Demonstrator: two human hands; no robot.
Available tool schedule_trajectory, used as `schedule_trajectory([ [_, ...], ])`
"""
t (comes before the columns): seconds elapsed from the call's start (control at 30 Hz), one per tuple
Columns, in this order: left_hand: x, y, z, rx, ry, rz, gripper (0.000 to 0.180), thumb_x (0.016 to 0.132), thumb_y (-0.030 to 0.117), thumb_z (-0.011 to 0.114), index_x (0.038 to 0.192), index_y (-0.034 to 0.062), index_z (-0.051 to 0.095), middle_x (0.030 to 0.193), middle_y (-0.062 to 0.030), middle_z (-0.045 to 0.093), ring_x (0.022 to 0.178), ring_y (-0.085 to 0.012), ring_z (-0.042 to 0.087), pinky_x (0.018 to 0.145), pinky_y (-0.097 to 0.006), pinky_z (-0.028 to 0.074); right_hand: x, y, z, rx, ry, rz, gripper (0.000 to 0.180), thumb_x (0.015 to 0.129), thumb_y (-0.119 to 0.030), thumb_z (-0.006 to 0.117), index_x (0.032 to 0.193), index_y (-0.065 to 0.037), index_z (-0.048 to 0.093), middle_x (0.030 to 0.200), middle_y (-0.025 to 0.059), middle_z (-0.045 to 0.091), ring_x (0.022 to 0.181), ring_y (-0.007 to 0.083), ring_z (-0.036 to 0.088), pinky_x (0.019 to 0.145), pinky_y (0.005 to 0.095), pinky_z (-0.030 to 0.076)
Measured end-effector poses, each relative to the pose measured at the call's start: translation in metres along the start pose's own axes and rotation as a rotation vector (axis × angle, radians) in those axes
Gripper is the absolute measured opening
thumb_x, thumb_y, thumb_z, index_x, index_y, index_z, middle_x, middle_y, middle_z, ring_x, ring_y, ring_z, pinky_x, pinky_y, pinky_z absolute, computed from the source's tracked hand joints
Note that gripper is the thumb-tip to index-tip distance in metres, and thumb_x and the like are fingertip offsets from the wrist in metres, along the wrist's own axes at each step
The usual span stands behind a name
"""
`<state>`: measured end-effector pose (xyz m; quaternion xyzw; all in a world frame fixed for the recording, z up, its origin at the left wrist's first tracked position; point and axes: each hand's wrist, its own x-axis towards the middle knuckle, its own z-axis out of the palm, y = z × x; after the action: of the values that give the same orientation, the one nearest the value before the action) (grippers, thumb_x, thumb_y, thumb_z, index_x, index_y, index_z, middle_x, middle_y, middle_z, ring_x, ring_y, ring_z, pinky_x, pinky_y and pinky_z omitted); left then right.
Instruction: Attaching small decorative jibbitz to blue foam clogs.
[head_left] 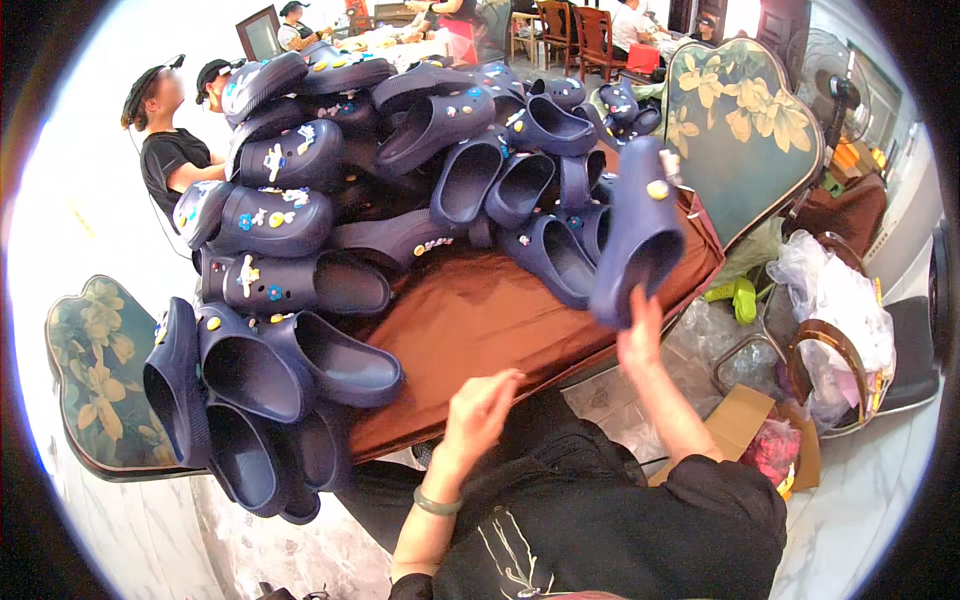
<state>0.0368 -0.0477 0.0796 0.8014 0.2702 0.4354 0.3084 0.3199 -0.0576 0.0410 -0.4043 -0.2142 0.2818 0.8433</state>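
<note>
My right hand grips the heel end of a navy foam clog and holds it upright above the right edge of the brown-covered table. A small round charm sits near the clog's toe. My left hand hovers open over the table's near edge, fingers curled, holding nothing; a green bangle is on that wrist. A large heap of navy clogs covers the far and left parts of the table, many with coloured charms. Several more clogs are stacked at the near left corner.
A floral-backed chair stands right of the table, another floral chair at the left. Plastic bags and a cardboard box lie on the floor to the right. People in dark caps stand at the far left; others sit at a far table.
</note>
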Motion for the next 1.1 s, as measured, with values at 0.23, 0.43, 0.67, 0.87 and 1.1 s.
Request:
schedule_trajectory([
  [0.23, -0.007, -0.075, -0.009, 0.020, 0.206, -0.289, 0.019, 0.091, 0.013, 0.059, 0.104, 0.0006, 0.066, 0.099, -0.0143, 0.069, 0.092, -0.0264, 0.066, 0.082, -0.034, 0.050, 0.152, -0.044, -0.103, -0.606, 0.426, -0.438, 0.047, 0.093, -0.013, 0.055, 0.137, -0.002, 0.042, 0.129, 0.0102, 0.052, 0.112, 0.0210, 0.052, 0.098, 0.0329, 0.039],
  [0.43, -0.009, -0.081, -0.012, -0.134, 0.260, -0.398, 0.021, 0.093, 0.009, 0.056, 0.109, -0.0036, 0.062, 0.099, -0.0098, 0.068, 0.092, -0.0145, 0.064, 0.082, -0.028, 0.051, 0.232, -0.053, -0.129, -0.745, 0.274, -0.361, 0.039, 0.090, -0.010, 0.055, 0.128, -0.004, 0.054, 0.117, 0.0114, 0.062, 0.104, 0.0185, 0.058, 0.093, 0.0300, 0.042],
  [0.67, -0.012, -0.100, -0.002, -0.051, 0.256, -0.377, 0.018, 0.091, 0.010, 0.059, 0.104, -0.0010, 0.065, 0.097, -0.0118, 0.068, 0.092, -0.0198, 0.065, 0.083, -0.030, 0.050, 0.287, -0.090, -0.155, -1.776, 0.410, -0.268, 0.042, 0.084, -0.034, 0.064, 0.119, -0.011, 0.062, 0.115, 0.0219, 0.061, 0.110, 0.0343, 0.058, 0.094, 0.0414, 0.043],
  [0.87, -0.013, -0.088, -0.006, 0.222, 0.284, -0.234, 0.013, 0.087, 0.011, 0.062, 0.097, 0.0039, 0.067, 0.094, -0.0113, 0.068, 0.090, -0.0261, 0.064, 0.079, -0.035, 0.050, 0.248, -0.061, -0.111, -1.863, -0.044, -0.947, 0.032, 0.085, -0.028, 0.061, 0.110, -0.008, 0.061, 0.114, 0.0128, 0.059, 0.104, 0.0318, 0.056, 0.088, 0.0433, 0.046],
  [1.1, -0.016, -0.087, -0.010, 0.237, 0.316, -0.172, 0.014, 0.085, 0.010, 0.064, 0.096, 0.0031, 0.066, 0.094, -0.0112, 0.068, 0.089, -0.0270, 0.064, 0.078, -0.036, 0.050, 0.256, -0.025, -0.085, -2.033, -0.156, -0.263, 0.043, 0.089, -0.034, 0.058, 0.115, -0.001, 0.051, 0.106, 0.0222, 0.061, 0.098, 0.0415, 0.060, 0.083, 0.0478, 0.048],
])
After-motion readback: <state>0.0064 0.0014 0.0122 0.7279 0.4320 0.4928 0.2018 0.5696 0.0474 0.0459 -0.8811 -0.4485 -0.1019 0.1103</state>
